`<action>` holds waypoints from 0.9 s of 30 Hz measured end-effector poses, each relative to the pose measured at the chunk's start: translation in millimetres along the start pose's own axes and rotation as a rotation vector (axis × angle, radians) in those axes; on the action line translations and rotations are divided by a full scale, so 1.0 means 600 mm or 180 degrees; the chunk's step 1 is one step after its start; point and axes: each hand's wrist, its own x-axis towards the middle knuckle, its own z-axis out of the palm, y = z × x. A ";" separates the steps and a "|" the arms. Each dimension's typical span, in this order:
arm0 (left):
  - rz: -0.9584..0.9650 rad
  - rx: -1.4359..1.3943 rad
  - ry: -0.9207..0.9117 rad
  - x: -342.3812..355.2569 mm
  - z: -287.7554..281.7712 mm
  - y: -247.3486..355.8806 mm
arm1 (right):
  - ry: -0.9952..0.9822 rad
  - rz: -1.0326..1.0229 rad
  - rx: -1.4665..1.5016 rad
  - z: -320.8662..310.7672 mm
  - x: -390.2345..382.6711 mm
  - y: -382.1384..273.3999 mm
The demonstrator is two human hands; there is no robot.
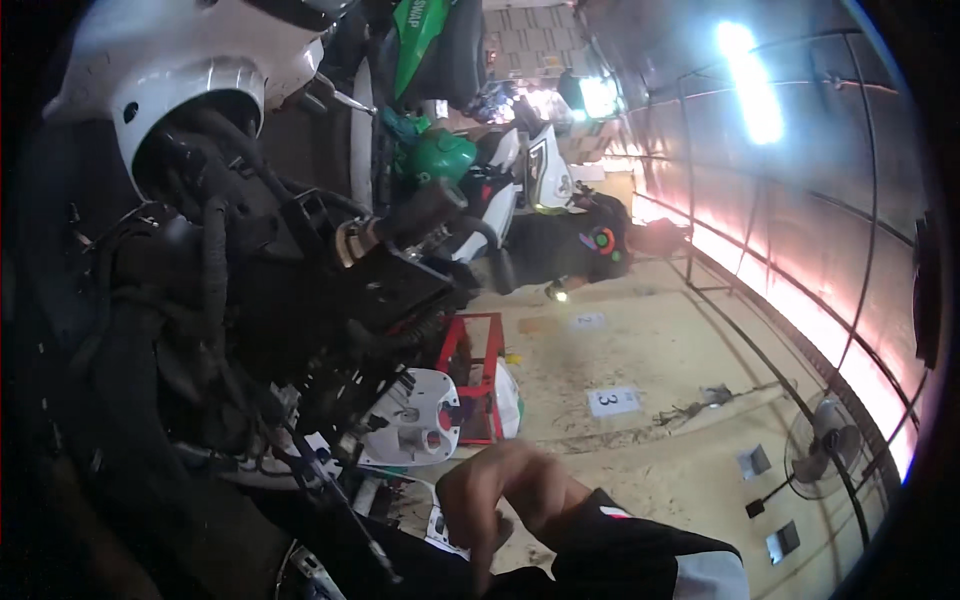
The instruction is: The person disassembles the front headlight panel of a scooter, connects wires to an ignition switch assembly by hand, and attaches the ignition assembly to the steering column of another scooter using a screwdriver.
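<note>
My right hand (503, 485) reaches in from the lower right in a dark sleeve (640, 550). Its fingers bend downward and look apart, somewhat blurred, with nothing plainly held. A small dark shape beneath the palm is too unclear to name. Nearest to the hand are a white plastic panel with holes (412, 420) and a pale narrow frame piece (437, 525). To the left stands a partly stripped motorbike, with a white front cowl (200, 60), bare dark tubes and hoses (215, 260), and a clamped black rubber pipe (415, 220). My left hand is out of view.
The scene lies sideways in the picture. A red metal stand (470, 375) is beyond the panel. Another person (570, 245) in dark clothes works by white motorbikes, near a green rounded tank or helmet (440, 155). A fan (830, 440) hangs on the wall; a lamp (750, 85) glows overhead.
</note>
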 end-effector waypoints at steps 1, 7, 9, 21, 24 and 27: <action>0.0060 -0.0263 -0.0012 -0.017 -0.011 0.016 | -0.0048 -0.0068 -0.0027 0.011 -0.019 0.006; -0.0041 -0.2491 -0.0639 -0.338 -0.263 0.090 | 0.0751 0.0108 0.2461 0.040 -0.160 0.159; -0.0106 -0.2818 -0.0805 -0.522 -0.375 0.160 | 0.0504 0.0239 0.2031 0.074 -0.161 0.121; 0.2001 -0.3051 -0.2825 -1.058 -0.517 0.700 | 0.1270 -0.0764 -0.1620 0.196 -0.293 -0.209; 0.1983 -0.3347 -0.3357 -1.119 -0.514 0.745 | 0.2156 -0.1229 -0.0834 0.209 -0.274 -0.212; 0.1764 -0.3618 -0.4017 -1.155 -0.496 0.766 | 0.2242 -0.1697 -0.0718 0.205 -0.236 -0.202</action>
